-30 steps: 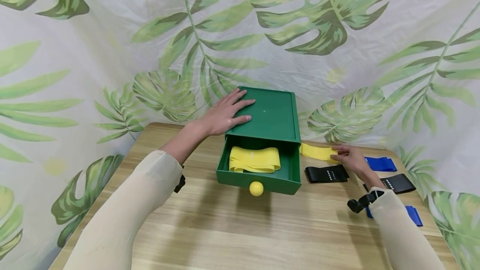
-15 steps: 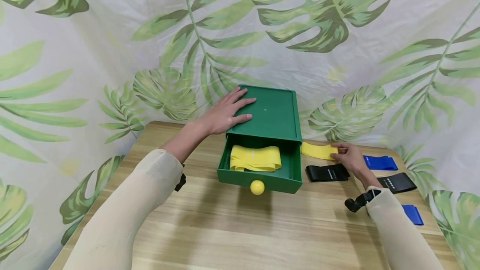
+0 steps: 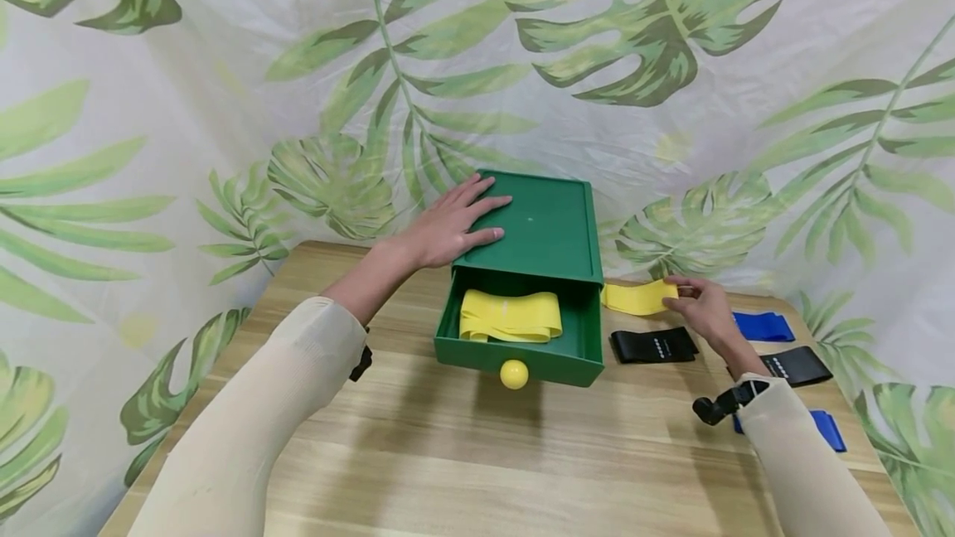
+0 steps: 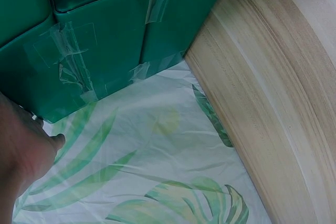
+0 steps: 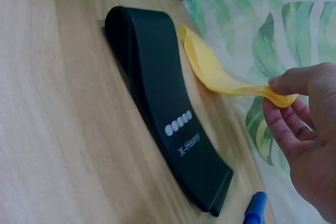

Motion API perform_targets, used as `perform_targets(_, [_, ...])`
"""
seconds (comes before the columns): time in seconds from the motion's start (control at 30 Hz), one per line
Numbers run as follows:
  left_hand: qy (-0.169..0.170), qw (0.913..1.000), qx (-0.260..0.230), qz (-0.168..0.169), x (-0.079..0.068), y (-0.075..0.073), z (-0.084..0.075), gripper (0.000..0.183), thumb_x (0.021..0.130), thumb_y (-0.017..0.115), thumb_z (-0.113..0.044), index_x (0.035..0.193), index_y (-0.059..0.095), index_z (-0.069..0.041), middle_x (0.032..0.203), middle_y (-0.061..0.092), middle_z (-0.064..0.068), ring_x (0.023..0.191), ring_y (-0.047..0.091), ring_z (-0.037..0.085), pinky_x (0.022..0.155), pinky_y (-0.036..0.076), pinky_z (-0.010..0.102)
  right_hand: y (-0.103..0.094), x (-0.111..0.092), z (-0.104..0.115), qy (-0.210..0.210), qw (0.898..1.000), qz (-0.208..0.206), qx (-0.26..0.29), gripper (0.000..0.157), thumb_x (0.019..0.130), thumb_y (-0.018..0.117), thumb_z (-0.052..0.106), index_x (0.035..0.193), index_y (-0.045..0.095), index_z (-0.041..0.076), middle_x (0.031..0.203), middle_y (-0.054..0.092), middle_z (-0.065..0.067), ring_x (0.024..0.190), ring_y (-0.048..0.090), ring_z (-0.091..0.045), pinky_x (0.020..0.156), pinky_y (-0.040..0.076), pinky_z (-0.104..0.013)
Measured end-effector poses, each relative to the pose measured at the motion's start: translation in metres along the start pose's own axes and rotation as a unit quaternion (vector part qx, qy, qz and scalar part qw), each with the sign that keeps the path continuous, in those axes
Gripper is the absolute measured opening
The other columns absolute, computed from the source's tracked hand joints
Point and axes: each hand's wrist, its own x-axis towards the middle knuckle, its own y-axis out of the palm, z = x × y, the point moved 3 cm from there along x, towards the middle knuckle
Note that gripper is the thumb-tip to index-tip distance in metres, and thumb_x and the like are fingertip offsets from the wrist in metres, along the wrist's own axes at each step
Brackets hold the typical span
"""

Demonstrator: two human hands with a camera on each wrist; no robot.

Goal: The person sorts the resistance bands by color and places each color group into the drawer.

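My left hand (image 3: 440,230) lies with fingers spread on the left part of the top of a green drawer box (image 3: 537,222). The box's drawer (image 3: 477,355) is pulled out, its yellow round knob (image 3: 514,374) facing me. Inside it lies a folded yellow resistance band (image 3: 515,317). To the right of the box, my right hand (image 3: 705,309) pinches one end of another yellow resistance band (image 3: 637,298) between thumb and fingers. In the right wrist view that pinched end (image 5: 283,99) is lifted, while the far end stays low by the table.
A black band (image 3: 655,345) marked X-Heavy lies in front of the pinched yellow one. Farther right are a blue band (image 3: 764,326), another black band (image 3: 798,365) and a second blue band (image 3: 826,429), partly under my right forearm. A leaf-patterned cloth (image 3: 448,65) hangs behind the wooden table (image 3: 418,471).
My right hand has pinched the end of the yellow band beside the box and raised it slightly. The left hand has stayed on the box top.
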Motion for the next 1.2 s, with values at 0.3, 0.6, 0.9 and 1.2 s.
perform_targets(0.3, [0.002, 1.0, -0.001, -0.004, 0.0, 0.001, -0.001, 0.064, 0.112, 0.043, -0.053, 0.169, 0.031, -0.026, 0.179, 0.007, 0.008, 0.165, -0.005, 0.027, 0.131, 0.006, 0.055, -0.01, -0.002, 0.021, -0.053, 0.998, -0.018, -0.004, 0.042, 0.099, 0.073, 0.002, 0.139, 0.065, -0.006, 0.143, 0.057, -0.029, 0.118, 0.06, -0.033, 0.076, 0.056, -0.016])
perform_targets(0.6, [0.005, 1.0, -0.002, -0.007, 0.0, 0.002, -0.001, 0.064, 0.112, 0.044, -0.052, 0.169, 0.031, -0.025, 0.179, 0.008, 0.009, 0.165, -0.004, 0.028, 0.131, 0.006, 0.055, -0.019, -0.004, 0.042, -0.086, 0.996, -0.029, -0.023, 0.039, 0.099, 0.074, 0.004, 0.137, 0.067, -0.003, 0.141, 0.058, -0.027, 0.109, 0.058, -0.011, 0.073, 0.051, -0.009])
perform_targets(0.9, [0.003, 0.9999, -0.003, -0.009, -0.001, 0.003, -0.001, 0.064, 0.112, 0.043, -0.053, 0.169, 0.031, -0.026, 0.179, 0.008, 0.008, 0.165, -0.004, 0.029, 0.131, 0.006, 0.056, -0.029, -0.008, 0.058, -0.094, 0.995, -0.029, 0.006, 0.041, 0.101, 0.074, 0.007, 0.139, 0.065, -0.005, 0.136, 0.059, -0.027, 0.098, 0.059, 0.006, 0.07, 0.053, -0.012])
perform_targets(1.2, [0.002, 0.9999, -0.003, -0.01, -0.003, 0.002, -0.002, 0.064, 0.112, 0.044, -0.052, 0.169, 0.03, -0.026, 0.179, 0.007, 0.008, 0.165, -0.005, 0.028, 0.131, 0.006, 0.056, -0.04, -0.015, 0.071, -0.099, 0.994, -0.033, 0.033, 0.044, 0.101, 0.075, 0.013, 0.14, 0.064, -0.005, 0.121, 0.07, -0.014, 0.1, 0.065, 0.001, 0.074, 0.056, -0.014])
